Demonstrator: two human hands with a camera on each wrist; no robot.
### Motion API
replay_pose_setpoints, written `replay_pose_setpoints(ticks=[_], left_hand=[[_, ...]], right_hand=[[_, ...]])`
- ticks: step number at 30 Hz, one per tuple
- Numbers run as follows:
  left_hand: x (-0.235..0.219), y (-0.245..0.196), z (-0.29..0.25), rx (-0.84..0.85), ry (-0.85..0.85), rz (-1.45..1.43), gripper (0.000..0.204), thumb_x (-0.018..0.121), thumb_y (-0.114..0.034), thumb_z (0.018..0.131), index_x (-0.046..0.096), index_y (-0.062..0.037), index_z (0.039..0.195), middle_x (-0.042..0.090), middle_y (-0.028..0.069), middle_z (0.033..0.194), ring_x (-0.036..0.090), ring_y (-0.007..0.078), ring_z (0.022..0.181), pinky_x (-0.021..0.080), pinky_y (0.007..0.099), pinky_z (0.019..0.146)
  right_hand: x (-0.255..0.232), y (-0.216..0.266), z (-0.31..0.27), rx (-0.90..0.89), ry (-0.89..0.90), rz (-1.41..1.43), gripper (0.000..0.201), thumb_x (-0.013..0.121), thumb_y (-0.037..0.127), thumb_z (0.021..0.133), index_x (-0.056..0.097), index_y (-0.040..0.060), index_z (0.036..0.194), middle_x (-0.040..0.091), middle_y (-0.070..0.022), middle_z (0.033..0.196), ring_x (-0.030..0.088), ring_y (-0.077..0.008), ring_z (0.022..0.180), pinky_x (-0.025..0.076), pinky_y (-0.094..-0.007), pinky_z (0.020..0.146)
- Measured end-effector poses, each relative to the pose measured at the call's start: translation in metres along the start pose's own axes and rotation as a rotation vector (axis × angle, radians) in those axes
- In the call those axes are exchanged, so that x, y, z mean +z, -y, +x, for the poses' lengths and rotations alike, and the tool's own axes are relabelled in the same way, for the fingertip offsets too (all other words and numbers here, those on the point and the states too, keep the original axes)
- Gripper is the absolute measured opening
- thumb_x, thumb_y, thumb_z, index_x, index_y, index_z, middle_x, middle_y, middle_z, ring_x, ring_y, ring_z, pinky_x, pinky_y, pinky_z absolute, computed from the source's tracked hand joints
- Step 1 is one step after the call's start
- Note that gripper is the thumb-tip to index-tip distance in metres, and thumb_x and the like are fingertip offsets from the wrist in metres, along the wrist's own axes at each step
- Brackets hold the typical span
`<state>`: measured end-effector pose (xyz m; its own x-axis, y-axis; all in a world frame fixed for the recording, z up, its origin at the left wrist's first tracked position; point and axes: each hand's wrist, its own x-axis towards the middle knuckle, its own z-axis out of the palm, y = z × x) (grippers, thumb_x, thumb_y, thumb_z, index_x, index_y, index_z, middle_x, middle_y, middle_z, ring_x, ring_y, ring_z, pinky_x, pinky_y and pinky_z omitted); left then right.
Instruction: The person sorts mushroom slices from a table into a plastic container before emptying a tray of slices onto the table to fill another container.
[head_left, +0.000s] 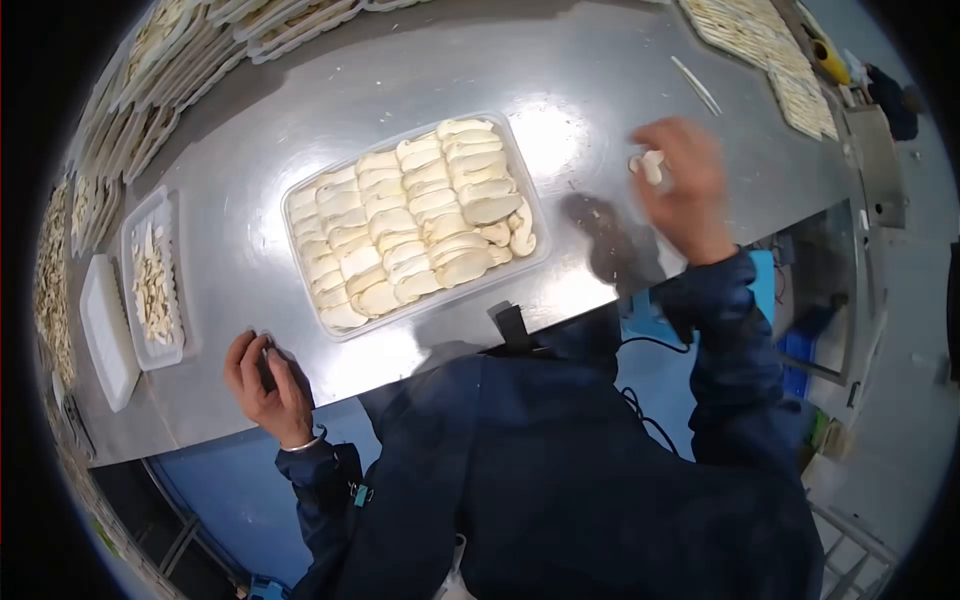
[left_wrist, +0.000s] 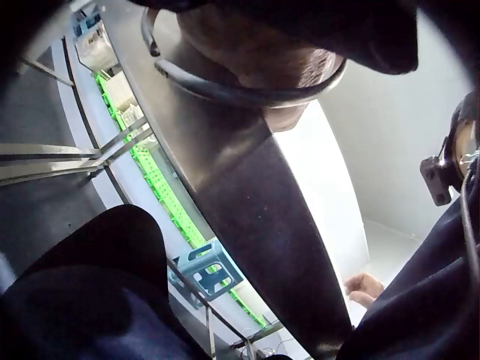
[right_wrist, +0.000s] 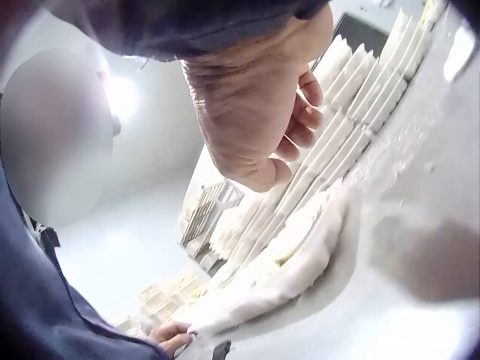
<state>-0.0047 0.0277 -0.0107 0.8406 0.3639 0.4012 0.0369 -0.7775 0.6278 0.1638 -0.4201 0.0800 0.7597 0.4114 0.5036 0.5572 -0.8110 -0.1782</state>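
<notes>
A clear plastic tray (head_left: 540,215) on the steel table holds overlapping rows of pale mushroom slices (head_left: 400,215); a few at its near right corner curl differently. My right hand (head_left: 685,185), blurred in the head view, is raised over the table to the tray's right. Its fingers (right_wrist: 304,124) bend loosely in the right wrist view, with nothing visible in them. Small white mushroom pieces (head_left: 652,165) show between thumb and fingers in the head view. At the front table edge, left of the tray, my left hand (head_left: 268,390) rests with relaxed, bent fingers.
A small tray of mushroom scraps (head_left: 155,290) and a white tray (head_left: 108,330) stand at the left. Stacked filled trays (head_left: 150,90) line the back left. More sliced mushrooms (head_left: 760,55) sit at the back right, near thin white sticks (head_left: 696,85).
</notes>
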Motion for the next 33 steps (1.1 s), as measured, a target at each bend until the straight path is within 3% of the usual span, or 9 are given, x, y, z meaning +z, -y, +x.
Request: replay_pose_setpoints(ticks=[1,3,6,10,14,19,22,27,33], left_hand=[[0.001,0.0,0.0,0.002,0.0,0.0,0.017,0.06,-0.003,0.093,0.068,0.0034,0.107,0.058,0.0169,0.124,0.06,0.0291,0.11,0.05,0.0356,0.094],[0.0,0.003,0.0,0.007,0.001,0.004,0.017,0.06,-0.003,0.094,0.068,0.0037,0.107,0.058,0.0169,0.124,0.06,0.0289,0.11,0.05,0.0354,0.094],[0.002,0.002,0.0,-0.009,-0.011,-0.025,0.017,0.06,-0.002,0.093,0.068,0.0034,0.107,0.058,0.0168,0.124,0.06,0.0286,0.111,0.05,0.0354,0.094],[0.0,0.002,0.001,0.024,-0.007,0.006,0.017,0.06,-0.001,0.093,0.068,0.0028,0.108,0.058,0.0166,0.124,0.06,0.0288,0.11,0.05,0.036,0.094],[-0.003,-0.002,0.004,0.068,0.01,0.099,0.018,0.061,-0.001,0.092,0.068,0.0023,0.107,0.059,0.0161,0.123,0.06,0.0297,0.11,0.049,0.0368,0.095],[-0.001,0.001,0.002,0.073,-0.016,0.064,0.017,0.062,-0.003,0.092,0.069,0.0011,0.107,0.06,0.0157,0.121,0.06,0.0304,0.11,0.049,0.0376,0.095],[-0.002,-0.004,0.004,0.054,-0.004,0.094,0.017,0.062,-0.003,0.091,0.069,0.0001,0.106,0.061,0.0157,0.121,0.06,0.0303,0.109,0.048,0.0376,0.095],[-0.003,-0.003,0.004,0.068,-0.003,0.12,0.017,0.062,-0.003,0.091,0.069,-0.0003,0.106,0.061,0.0159,0.12,0.06,0.0307,0.109,0.048,0.0377,0.095],[-0.002,-0.005,0.003,0.054,-0.001,0.128,0.017,0.062,-0.004,0.092,0.069,-0.0003,0.107,0.061,0.0156,0.12,0.059,0.0303,0.111,0.048,0.0379,0.095]], right_hand=[[-0.009,-0.029,-0.013,0.143,-0.02,0.005,0.021,0.066,0.004,0.077,0.064,0.005,0.098,0.061,-0.0137,0.098,0.062,-0.033,0.093,0.047,-0.0437,0.077],[-0.039,-0.079,-0.038,0.498,0.148,-0.123,0.022,0.064,0.002,0.079,0.067,0.0061,0.101,0.063,-0.0138,0.1,0.063,-0.0355,0.093,0.049,-0.0453,0.078],[-0.051,-0.104,-0.07,0.476,0.356,-0.157,0.027,0.062,0.003,0.082,0.067,0.0072,0.108,0.063,-0.0131,0.103,0.063,-0.0362,0.095,0.05,-0.0444,0.082],[-0.028,-0.106,-0.084,0.306,0.237,-0.109,0.026,0.062,0.006,0.084,0.065,0.0059,0.111,0.061,-0.0141,0.103,0.062,-0.0359,0.094,0.05,-0.044,0.081],[-0.019,-0.112,-0.088,0.391,0.239,-0.077,0.019,0.063,0.007,0.084,0.062,0.0018,0.102,0.059,-0.0154,0.097,0.061,-0.0364,0.088,0.049,-0.0449,0.076],[-0.016,-0.1,-0.083,0.367,0.207,-0.152,0.017,0.066,0.007,0.081,0.061,0.0007,0.097,0.059,-0.0162,0.09,0.06,-0.0362,0.083,0.048,-0.0452,0.073],[-0.011,-0.053,-0.052,0.213,0.093,-0.087,0.018,0.067,0.007,0.079,0.062,0.0018,0.095,0.059,-0.0157,0.088,0.06,-0.0355,0.084,0.048,-0.0446,0.073],[0.016,0.047,-0.003,-0.162,0.119,0.152,0.025,0.069,0.006,0.072,0.057,0.0024,0.093,0.055,-0.0128,0.088,0.056,-0.0311,0.081,0.045,-0.041,0.072],[0.044,0.071,0.002,-0.256,0.201,0.191,0.023,0.068,0.006,0.073,0.055,0.0018,0.091,0.053,-0.0123,0.088,0.055,-0.0286,0.081,0.045,-0.039,0.074]])
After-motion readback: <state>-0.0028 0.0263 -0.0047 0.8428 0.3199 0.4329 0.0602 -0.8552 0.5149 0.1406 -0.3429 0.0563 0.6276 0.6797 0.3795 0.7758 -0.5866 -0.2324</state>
